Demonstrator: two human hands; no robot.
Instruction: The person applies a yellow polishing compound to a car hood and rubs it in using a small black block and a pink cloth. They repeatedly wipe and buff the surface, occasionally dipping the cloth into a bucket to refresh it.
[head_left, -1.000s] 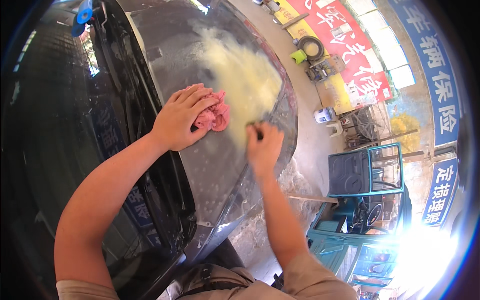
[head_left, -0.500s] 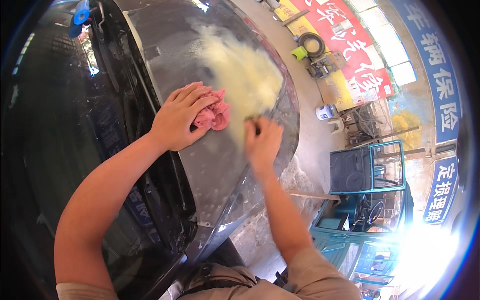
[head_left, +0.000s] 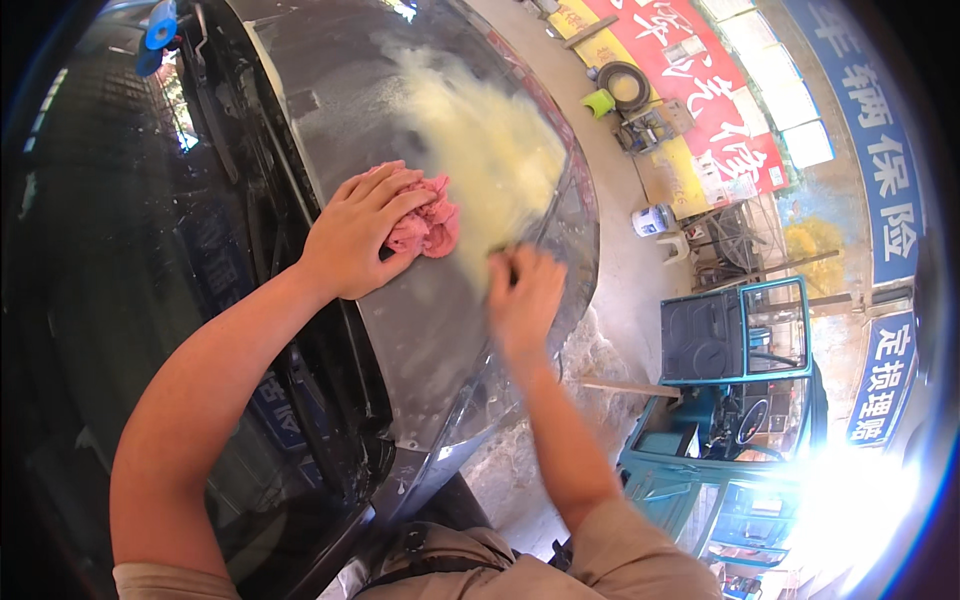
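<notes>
Centrally, a dark grey car panel (head_left: 410,350) slopes between dark glass (head_left: 100,290) on the left and a floor (head_left: 622,250) on the right. Its upper right part bears a broad, pale yellow patch (head_left: 490,140) with cloudy, feathered edges; lighter specks dot the grey nearer the wearer. The left hand (head_left: 362,235) lies on the panel, fingers bent over a crumpled pink cloth (head_left: 435,225), grasping it just left of the patch's lower end. The right hand (head_left: 528,295), slightly blurred, is at that lower end with fingers curled; whether it grasps anything cannot be told. Beyond the panel, a tyre (head_left: 605,80) and a bright green container (head_left: 599,102) sit near a red banner (head_left: 705,70), with a white bucket (head_left: 650,220) closer. A teal vehicle cab (head_left: 660,495) with its door open stands lower right, beside strong glare; blue signs (head_left: 882,170) line the far wall.
</notes>
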